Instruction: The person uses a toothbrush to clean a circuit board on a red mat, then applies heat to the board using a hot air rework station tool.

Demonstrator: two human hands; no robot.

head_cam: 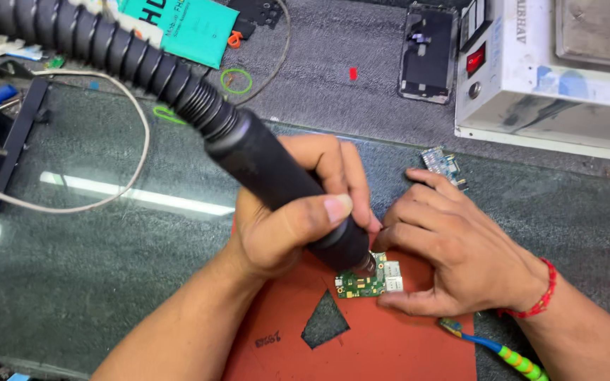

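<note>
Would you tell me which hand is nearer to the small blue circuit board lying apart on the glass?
Right. The right hand has its fingers just below the blue board; the left hand grips the black hot-air handle farther left.

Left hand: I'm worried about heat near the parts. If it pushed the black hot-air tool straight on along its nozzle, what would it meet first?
The left hand aims the nozzle down-right; first comes the small green circuit board, seemingly just beneath the tip.
</note>
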